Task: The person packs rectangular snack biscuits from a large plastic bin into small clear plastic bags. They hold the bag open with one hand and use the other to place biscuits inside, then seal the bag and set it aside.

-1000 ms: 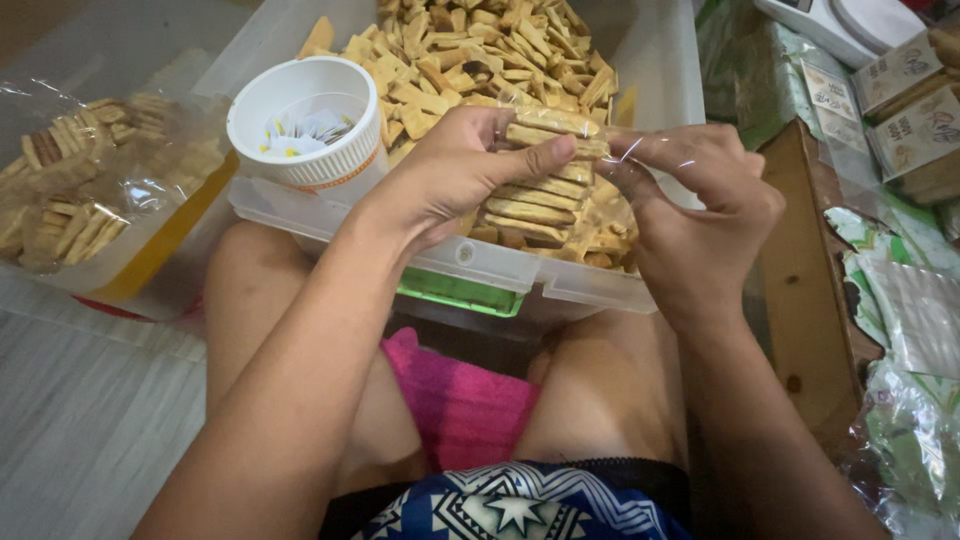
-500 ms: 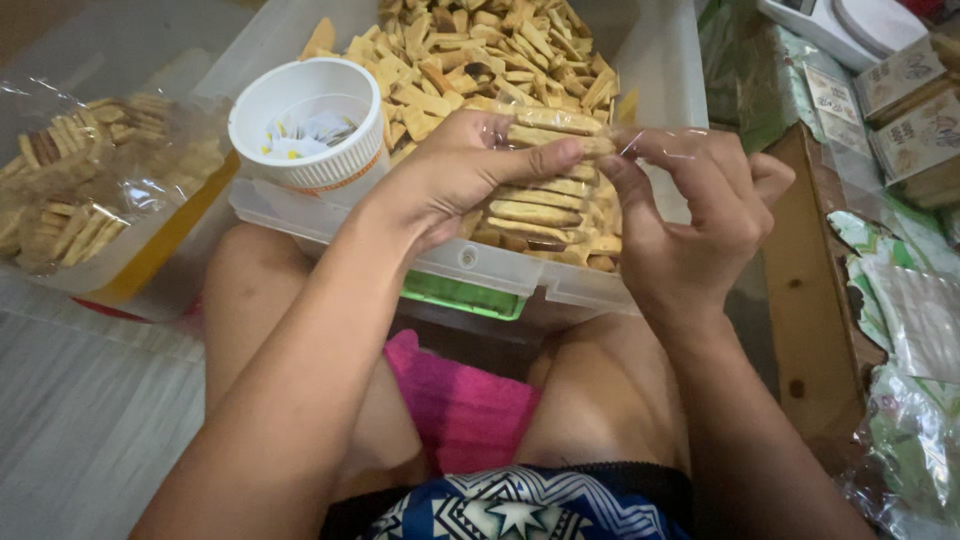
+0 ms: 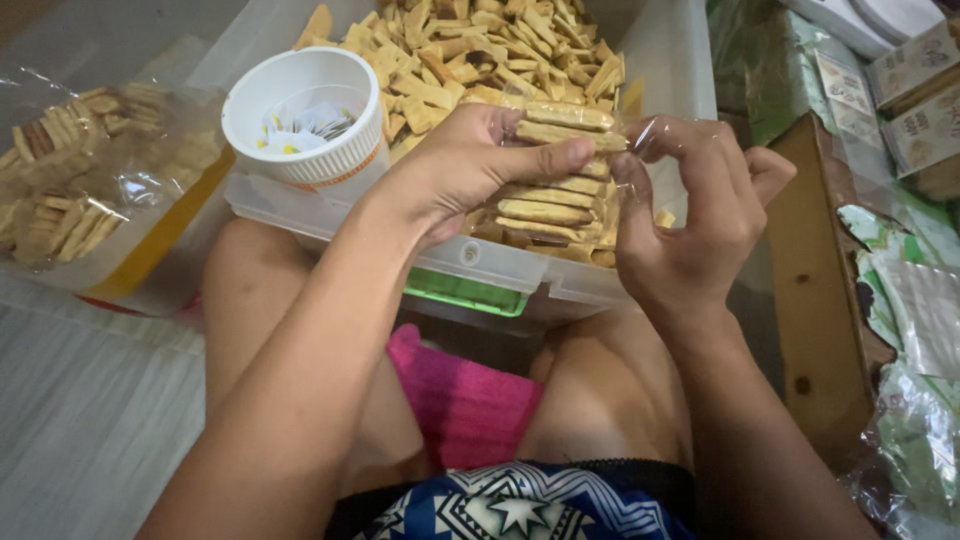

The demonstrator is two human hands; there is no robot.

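Note:
A small clear plastic bag [image 3: 552,205], filled with a stack of tan rectangular biscuits, is held between both hands over the near rim of a clear plastic tub [image 3: 480,265]. My left hand [image 3: 470,165] grips the top of the bag, thumb pressed along its upper edge. My right hand [image 3: 690,225] pinches the bag's upper right corner between thumb and fingers. The tub behind holds a heap of loose biscuits [image 3: 470,50].
A white round cup [image 3: 300,115] with small packets inside sits on the tub's left corner. Filled biscuit bags [image 3: 75,190] lie at the left. Cardboard boxes [image 3: 920,100] and green-printed wrappers [image 3: 915,330] crowd the right. My bare knees and a pink cloth [image 3: 460,400] are below.
My right hand's fingers have curled tighter onto the bag's top corner and shifted slightly. The left hand keeps its grip in the same place.

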